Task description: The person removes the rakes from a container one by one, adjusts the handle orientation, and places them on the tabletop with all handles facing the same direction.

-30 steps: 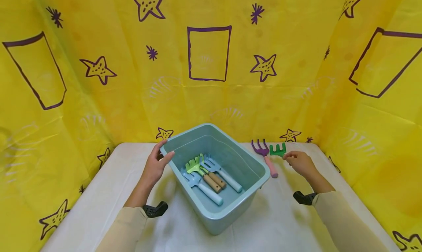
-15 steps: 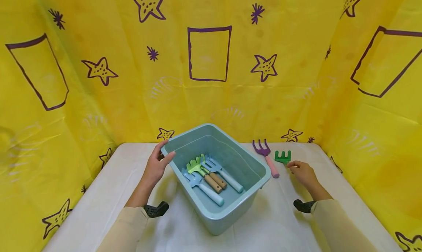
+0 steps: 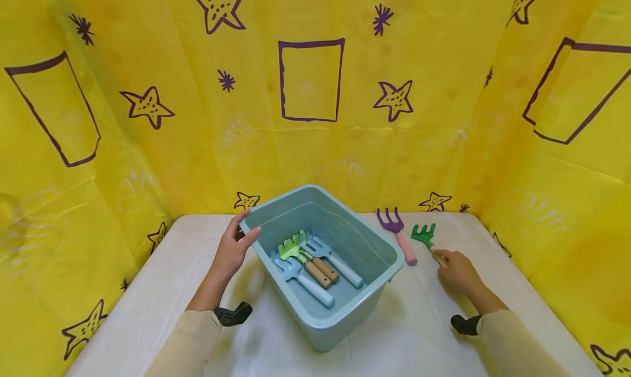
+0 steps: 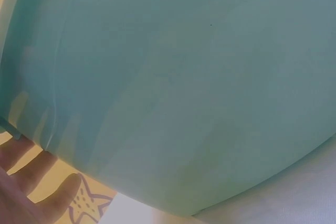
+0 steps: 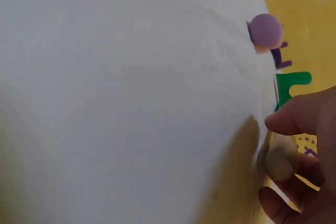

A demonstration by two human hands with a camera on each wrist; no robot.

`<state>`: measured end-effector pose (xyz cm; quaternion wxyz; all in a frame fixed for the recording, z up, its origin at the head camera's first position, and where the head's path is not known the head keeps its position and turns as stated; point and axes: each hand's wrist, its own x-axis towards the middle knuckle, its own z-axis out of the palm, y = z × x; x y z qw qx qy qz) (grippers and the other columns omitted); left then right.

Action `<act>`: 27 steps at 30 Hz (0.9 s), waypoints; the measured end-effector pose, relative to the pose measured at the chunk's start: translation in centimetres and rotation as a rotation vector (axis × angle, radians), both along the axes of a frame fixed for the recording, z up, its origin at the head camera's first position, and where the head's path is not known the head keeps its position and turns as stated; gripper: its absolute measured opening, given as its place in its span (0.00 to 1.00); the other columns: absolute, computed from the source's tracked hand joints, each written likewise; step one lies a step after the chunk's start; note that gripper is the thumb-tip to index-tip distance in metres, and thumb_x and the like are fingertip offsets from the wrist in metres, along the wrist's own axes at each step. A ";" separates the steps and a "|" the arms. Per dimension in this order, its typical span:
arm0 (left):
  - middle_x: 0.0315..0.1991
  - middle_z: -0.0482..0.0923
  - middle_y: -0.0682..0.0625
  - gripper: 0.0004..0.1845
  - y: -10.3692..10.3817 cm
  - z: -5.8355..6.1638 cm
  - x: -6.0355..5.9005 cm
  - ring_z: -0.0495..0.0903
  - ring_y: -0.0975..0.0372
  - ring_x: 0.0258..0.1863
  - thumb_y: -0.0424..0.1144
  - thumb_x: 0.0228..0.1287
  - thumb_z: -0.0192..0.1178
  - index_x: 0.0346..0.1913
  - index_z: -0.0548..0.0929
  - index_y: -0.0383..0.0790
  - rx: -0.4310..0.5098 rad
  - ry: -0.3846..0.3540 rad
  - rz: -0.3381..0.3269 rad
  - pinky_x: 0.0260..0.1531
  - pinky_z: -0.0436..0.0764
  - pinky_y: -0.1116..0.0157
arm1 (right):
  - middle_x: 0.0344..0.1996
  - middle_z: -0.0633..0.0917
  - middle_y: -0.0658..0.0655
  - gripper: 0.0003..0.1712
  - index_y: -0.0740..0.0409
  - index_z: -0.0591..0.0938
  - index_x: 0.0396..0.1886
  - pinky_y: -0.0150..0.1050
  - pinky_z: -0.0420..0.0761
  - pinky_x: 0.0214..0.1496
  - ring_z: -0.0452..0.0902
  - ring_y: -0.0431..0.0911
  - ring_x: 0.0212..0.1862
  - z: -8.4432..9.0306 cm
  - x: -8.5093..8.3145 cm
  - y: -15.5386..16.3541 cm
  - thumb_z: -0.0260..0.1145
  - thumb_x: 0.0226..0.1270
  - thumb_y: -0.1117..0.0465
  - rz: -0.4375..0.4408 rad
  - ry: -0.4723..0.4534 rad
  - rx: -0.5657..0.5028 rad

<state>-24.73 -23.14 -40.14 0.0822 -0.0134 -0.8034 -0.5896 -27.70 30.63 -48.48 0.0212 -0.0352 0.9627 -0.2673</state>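
While the left hand [image 3: 231, 249] rests open-fingered against the pale blue plastic bin's [image 3: 371, 244] rim, the right hand [image 3: 455, 269] has its grip clenched round the wooden handle of the green toy rake [image 3: 424, 234], lying on the white tabletop [image 3: 162, 278] beside a purple pink-handled toy fork [image 3: 396, 233].

Green toy rake [image 3: 424, 234] with wooden handle, lying flat on white table, prongs pointing away

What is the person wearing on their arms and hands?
Both arms have long, plain beige sleeves, the left sleeve and the right sleeve. A small black band with a dotted texture sits at each wrist, the left wrist band and the right wrist band. The left hand and right hand are bare, with no gloves.
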 end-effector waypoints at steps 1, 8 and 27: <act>0.74 0.55 0.41 0.35 0.0 0.0 0.0 0.60 0.42 0.68 0.45 0.71 0.56 0.76 0.54 0.48 0.003 0.001 -0.001 0.62 0.64 0.42 | 0.53 0.74 0.78 0.30 0.68 0.73 0.64 0.65 0.70 0.53 0.72 0.67 0.49 0.0 0.2 0.2 0.59 0.59 0.69 0.014 0.013 0.019; 0.73 0.57 0.44 0.35 0.1 -0.2 0.1 0.62 0.43 0.66 0.48 0.70 0.57 0.75 0.56 0.51 -0.012 0.021 0.009 0.61 0.65 0.42 | 0.31 0.78 0.59 0.26 0.67 0.75 0.60 0.53 0.76 0.38 0.71 0.52 0.33 0.2 2.2 1.1 0.62 0.60 0.68 0.062 0.092 0.081; 0.72 0.58 0.44 0.34 -0.1 -0.4 0.0 0.63 0.44 0.65 0.49 0.70 0.57 0.75 0.57 0.52 -0.011 0.032 0.005 0.61 0.66 0.42 | 0.34 0.77 0.62 0.26 0.69 0.71 0.64 0.53 0.76 0.42 0.70 0.53 0.34 0.6 -1.5 -1.1 0.57 0.67 0.66 0.000 0.024 0.068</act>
